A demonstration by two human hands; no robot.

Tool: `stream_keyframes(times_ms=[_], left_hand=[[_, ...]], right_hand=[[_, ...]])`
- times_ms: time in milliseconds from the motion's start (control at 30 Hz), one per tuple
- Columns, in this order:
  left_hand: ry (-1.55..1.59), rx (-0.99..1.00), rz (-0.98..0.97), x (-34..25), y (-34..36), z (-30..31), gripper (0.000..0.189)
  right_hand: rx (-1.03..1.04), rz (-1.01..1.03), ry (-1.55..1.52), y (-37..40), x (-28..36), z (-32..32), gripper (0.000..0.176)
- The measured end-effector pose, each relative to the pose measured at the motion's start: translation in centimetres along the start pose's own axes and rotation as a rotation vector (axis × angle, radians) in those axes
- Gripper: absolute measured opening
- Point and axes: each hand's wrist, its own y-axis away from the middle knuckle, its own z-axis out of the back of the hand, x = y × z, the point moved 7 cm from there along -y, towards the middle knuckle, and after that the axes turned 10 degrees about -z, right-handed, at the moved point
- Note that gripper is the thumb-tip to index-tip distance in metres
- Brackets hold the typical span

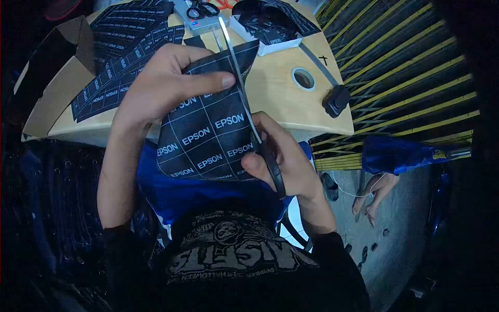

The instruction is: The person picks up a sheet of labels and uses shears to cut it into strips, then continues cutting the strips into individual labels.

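My left hand (169, 86) pinches the upper part of a black sheet printed with white EPSON labels (200, 135), thumb on top and fingers behind. In my right hand (283, 151) is a pair of scissors (244, 91), its dark handle around my fingers. The long blades point up and away from me, lying along the sheet's right side, with a corner of the sheet beyond them. Whether the blades are fully closed is hard to make out. The sheet is held above my lap, in front of the table's near edge.
On the wooden table (275, 112) lie more EPSON sheets (125, 67), a cardboard box (65, 93), a second pair of scissors (201, 9), a white box (265, 46) with black pieces, a tape roll (303, 79) and a black object (336, 100). A folding gate stands right; a person's feet show beyond.
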Motion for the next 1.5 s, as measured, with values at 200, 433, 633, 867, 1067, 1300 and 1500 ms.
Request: stream_keyframes(times_ms=[200,433,633,867,1067,1300,1500], left_hand=[[0.01,-0.001,-0.004,-0.2,0.1,0.3,0.024],[0.056,-0.009,0.006,-0.4,0.3,0.4,0.023],[0.091,-0.026,-0.012,-0.6,0.4,0.5,0.024],[0.067,0.003,0.019,-0.6,0.6,0.5,0.023],[0.067,-0.003,-0.026,-0.7,0.5,0.4,0.023],[0.055,-0.01,-0.021,-0.6,0.7,0.8,0.022],[0.054,-0.002,-0.003,-0.4,0.6,0.6,0.022]], right_hand=[[-0.003,0.097,-0.039,0.1,0.8,-0.2,0.043],[0.014,0.051,0.014,0.1,0.9,-0.2,0.041],[-0.016,0.092,-0.007,0.1,1.0,-0.5,0.041],[0.017,0.094,-0.031,-0.1,0.7,-0.6,0.046],[0.012,0.098,-0.063,-0.3,1.4,-0.9,0.046],[0.043,0.027,-0.021,-0.5,1.0,-1.0,0.045],[-0.011,0.126,-0.012,-0.8,1.5,-1.0,0.045]])
